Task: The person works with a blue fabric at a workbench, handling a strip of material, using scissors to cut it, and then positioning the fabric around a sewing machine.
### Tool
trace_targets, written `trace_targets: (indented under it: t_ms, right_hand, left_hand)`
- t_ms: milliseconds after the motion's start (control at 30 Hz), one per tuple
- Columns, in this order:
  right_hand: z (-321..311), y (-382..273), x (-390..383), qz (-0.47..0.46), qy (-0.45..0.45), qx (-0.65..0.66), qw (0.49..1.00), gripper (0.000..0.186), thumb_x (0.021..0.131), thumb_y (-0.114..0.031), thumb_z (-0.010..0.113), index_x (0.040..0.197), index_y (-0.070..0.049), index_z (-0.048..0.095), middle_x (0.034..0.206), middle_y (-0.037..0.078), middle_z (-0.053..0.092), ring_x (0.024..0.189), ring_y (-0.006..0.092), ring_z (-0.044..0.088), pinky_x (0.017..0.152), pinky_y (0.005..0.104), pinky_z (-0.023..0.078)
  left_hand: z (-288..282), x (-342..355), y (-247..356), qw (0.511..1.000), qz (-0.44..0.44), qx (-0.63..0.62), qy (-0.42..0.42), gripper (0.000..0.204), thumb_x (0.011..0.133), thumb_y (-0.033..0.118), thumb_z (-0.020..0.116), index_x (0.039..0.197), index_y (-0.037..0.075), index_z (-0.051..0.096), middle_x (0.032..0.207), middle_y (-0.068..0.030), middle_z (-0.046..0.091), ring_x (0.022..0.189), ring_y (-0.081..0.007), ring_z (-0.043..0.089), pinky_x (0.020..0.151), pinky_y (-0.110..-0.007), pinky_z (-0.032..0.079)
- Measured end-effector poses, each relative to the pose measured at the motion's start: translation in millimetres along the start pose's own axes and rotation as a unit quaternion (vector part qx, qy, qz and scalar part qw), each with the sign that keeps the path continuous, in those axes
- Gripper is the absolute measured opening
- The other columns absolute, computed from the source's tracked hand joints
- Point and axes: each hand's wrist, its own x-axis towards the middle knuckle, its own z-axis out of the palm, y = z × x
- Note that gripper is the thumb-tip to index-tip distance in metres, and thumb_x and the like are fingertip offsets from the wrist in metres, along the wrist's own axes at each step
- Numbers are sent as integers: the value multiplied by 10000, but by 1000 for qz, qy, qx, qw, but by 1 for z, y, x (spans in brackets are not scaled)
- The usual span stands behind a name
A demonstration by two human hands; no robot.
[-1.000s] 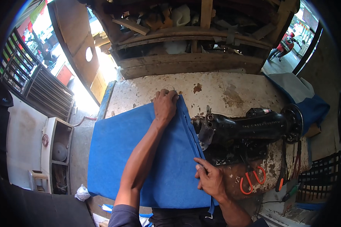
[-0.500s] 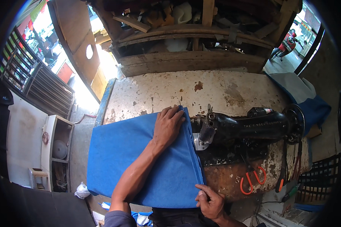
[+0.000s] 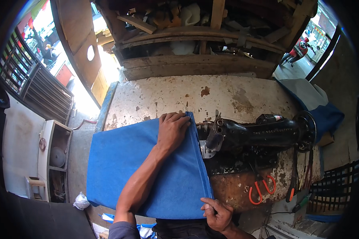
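A large piece of blue cloth [image 3: 123, 167] lies over the near left part of the worktable, its right side folded into a narrow seam beside the sewing machine's needle end. My left hand [image 3: 173, 129] rests on the cloth's far right part, palm down, fingers laid over it toward the seam. At the near right corner, my right hand [image 3: 217, 213] has its fingers bent and its index finger along the edge, pinching the cloth. The black sewing machine [image 3: 253, 132] stands to the right, its metal presser area [image 3: 207, 149] right next to the seam. The needle itself cannot be made out.
Orange-handled scissors [image 3: 262, 187] lie on the worn worktable [image 3: 155, 95], right of my right hand. A wooden shelf [image 3: 199, 65] with scraps stands behind. More blue fabric [image 3: 329, 119] hangs at the right. A white cabinet [image 3: 58, 159] stands at the left.
The whole view has shifted slightly to the left. Both hands keep nearly the same places on the cloth, and the cloth stays beside the machine.
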Motion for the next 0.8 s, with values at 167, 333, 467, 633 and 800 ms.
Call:
trace_targets:
  t_ms: [167, 333, 467, 633, 800]
  right_hand:
    - [-1, 0, 0, 23, -6, -23, 999, 233, 932, 0, 573, 1119, -10, 712, 755, 106, 726, 564, 132, 687, 505, 262, 552]
    - [1, 0, 1, 32, -4, -31, 999, 231, 935, -6, 577, 1119, 0, 715, 769, 108, 730, 571, 126, 687, 506, 262, 546]
    - [1, -4, 1, 96, 4, -3, 995, 224, 941, -11, 585, 1123, -7, 716, 789, 106, 734, 574, 120, 680, 518, 257, 541]
    - [-1, -5, -1, 135, -2, 8, 991, 239, 955, -7, 588, 1162, -24, 706, 817, 92, 739, 551, 116, 666, 520, 256, 539]
    - [0, 0, -4, 61, 36, 20, 997, 262, 982, 12, 544, 1207, -20, 676, 844, 110, 742, 535, 114, 654, 501, 259, 531]
  left_hand:
    - [8, 3, -3, 1000, -8, 21, 10, 214, 886, 245, 717, 1078, 165, 769, 1149, -7, 739, 1144, -229, 622, 1033, -470, 365]
    - [14, 5, -5, 999, -8, 28, 18, 227, 907, 296, 695, 1104, 201, 756, 1167, 29, 742, 1155, -216, 617, 1027, -534, 343]
    - [15, 6, -2, 997, -17, 67, 14, 275, 907, 330, 701, 1154, 217, 745, 1189, 27, 740, 1176, -230, 618, 1042, -513, 352]
    - [13, 9, 4, 996, -55, 66, -9, 310, 926, 367, 677, 1199, 229, 729, 1233, 21, 724, 1230, -247, 606, 1061, -512, 352]
    - [10, 10, 9, 995, -87, 54, -23, 312, 966, 369, 632, 1219, 210, 723, 1282, 3, 704, 1290, -270, 574, 1087, -519, 334]
